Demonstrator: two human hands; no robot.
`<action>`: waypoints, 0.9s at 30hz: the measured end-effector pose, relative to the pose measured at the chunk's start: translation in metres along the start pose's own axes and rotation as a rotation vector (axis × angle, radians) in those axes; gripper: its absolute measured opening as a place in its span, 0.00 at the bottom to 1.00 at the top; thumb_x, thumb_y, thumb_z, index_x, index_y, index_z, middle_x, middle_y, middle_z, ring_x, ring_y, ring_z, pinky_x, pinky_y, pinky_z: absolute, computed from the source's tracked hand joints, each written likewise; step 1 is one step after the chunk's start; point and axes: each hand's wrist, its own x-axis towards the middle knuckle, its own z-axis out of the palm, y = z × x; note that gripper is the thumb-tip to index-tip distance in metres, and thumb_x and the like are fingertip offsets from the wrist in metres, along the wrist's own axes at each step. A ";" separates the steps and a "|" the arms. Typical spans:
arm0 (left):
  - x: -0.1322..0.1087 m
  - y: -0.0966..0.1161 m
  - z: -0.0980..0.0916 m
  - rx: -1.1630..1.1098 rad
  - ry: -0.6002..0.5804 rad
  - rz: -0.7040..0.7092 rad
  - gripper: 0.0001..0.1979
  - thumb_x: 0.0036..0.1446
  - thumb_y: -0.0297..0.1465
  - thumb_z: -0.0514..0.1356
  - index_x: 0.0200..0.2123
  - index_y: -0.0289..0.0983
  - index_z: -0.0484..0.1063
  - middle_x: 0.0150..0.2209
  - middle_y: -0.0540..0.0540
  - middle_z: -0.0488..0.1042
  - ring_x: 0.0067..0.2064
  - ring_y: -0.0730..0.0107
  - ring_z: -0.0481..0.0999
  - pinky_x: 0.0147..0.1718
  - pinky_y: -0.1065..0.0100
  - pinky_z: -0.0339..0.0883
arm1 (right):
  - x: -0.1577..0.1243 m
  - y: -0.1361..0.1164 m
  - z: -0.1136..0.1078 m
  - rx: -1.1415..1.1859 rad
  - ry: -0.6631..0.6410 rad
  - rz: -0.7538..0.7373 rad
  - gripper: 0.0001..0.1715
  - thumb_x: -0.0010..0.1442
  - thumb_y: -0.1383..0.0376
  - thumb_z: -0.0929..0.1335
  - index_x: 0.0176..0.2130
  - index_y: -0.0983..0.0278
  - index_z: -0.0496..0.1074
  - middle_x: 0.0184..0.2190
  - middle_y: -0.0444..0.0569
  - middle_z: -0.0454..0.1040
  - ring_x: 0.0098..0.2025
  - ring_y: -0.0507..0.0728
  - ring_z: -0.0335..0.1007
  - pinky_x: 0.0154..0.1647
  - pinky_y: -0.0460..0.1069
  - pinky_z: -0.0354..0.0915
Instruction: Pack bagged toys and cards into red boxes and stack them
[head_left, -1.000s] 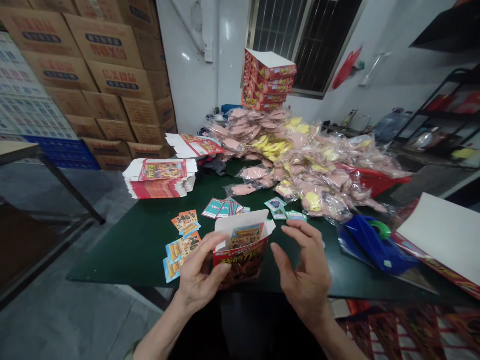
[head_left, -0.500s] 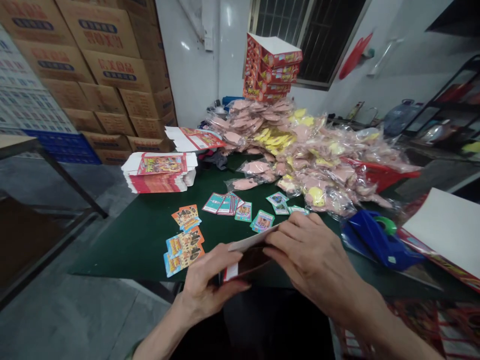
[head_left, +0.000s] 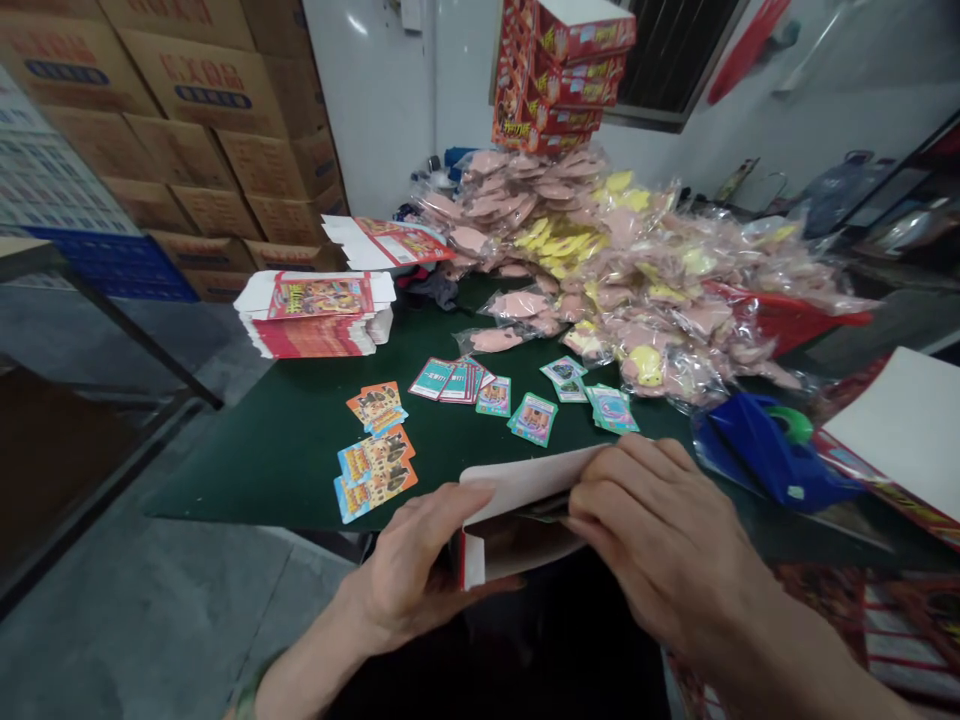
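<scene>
My left hand (head_left: 431, 560) is closed around the left end of a small open cardboard box (head_left: 517, 490), thumb on top and fingers beneath. Its white flap stands up and its brown inside faces me. My right hand (head_left: 649, 530) is closed at the box's right end, its fingertips inside the opening. A thin, dark, flat piece like cards (head_left: 551, 508) shows at those fingertips, mostly hidden. Just beyond the box lie green-edged cards (head_left: 613, 408), picture cards (head_left: 534, 419) and teal cards (head_left: 448, 381). Orange and blue cards (head_left: 375, 473) lie in small fanned groups to the left.
Flattened printed boxes (head_left: 315, 315) are stacked at the table's left. Bagged pink and yellow pieces (head_left: 570, 250) form a heap at the back, with red boxes (head_left: 562, 85) stacked behind. A blue tape dispenser (head_left: 780, 455) stands right. Brown cartons (head_left: 202, 110) line the wall.
The box has tilted so more of its inside shows, and my right hand has shifted slightly right and down. The thin piece at its fingertips now shows. The camera view has dipped slightly.
</scene>
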 end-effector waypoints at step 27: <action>0.007 0.001 0.004 -0.045 0.024 0.051 0.38 0.51 0.36 0.65 0.62 0.37 0.51 0.44 0.40 0.78 0.41 0.64 0.79 0.39 0.68 0.75 | 0.007 -0.020 -0.026 -0.108 0.041 -0.239 0.14 0.64 0.71 0.57 0.40 0.66 0.70 0.33 0.52 0.74 0.35 0.58 0.62 0.33 0.53 0.60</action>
